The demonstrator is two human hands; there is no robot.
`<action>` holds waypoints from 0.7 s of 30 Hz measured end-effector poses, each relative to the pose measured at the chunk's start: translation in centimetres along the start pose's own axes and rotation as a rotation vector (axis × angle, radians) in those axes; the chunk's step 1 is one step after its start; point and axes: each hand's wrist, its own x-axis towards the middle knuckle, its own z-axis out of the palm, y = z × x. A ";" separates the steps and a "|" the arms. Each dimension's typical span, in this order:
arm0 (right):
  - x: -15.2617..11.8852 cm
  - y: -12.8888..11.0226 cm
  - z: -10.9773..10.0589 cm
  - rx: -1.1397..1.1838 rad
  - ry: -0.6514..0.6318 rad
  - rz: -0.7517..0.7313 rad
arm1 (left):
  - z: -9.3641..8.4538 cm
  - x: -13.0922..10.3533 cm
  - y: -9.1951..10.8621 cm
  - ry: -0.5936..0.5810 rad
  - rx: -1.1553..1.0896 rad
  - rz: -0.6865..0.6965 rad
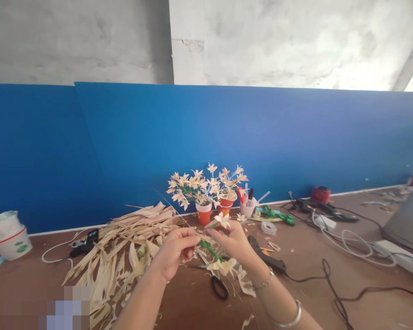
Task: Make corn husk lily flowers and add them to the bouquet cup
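My right hand [232, 240] is closed around a cream artificial flower [223, 221], whose short green stem shows at the fingertips. Just left of it, my left hand [179, 252] is pinched; what lies between its fingers is too small to make out. A thin pale strand [174, 210] slants up and left from near the hands. Between and below them is a green-wrapped stem [211, 250] with a pale flower [223, 266] at its lower end. Scissors [219, 288] with black handles lie on the table under the hands.
Dried husk strips [124, 247] cover the left side. Behind the hands, flowers [192, 183] stand in red paper cups [203, 215]. To the right are a tape roll [268, 228], a black glue gun [268, 256] and cables [351, 247]. A blue partition [206, 128] borders the table.
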 end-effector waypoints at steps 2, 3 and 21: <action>-0.3 -0.4 0.2 0.009 0.012 -0.102 | 0.1 -0.2 0.2 -0.050 -0.042 -0.032; -0.4 -0.5 0.2 -0.003 0.021 -0.167 | 0.1 -0.3 0.2 -0.071 -0.066 -0.050; -0.3 -1.4 -0.6 0.085 -0.226 -0.321 | 0.1 -0.4 0.3 -0.132 -0.252 -0.072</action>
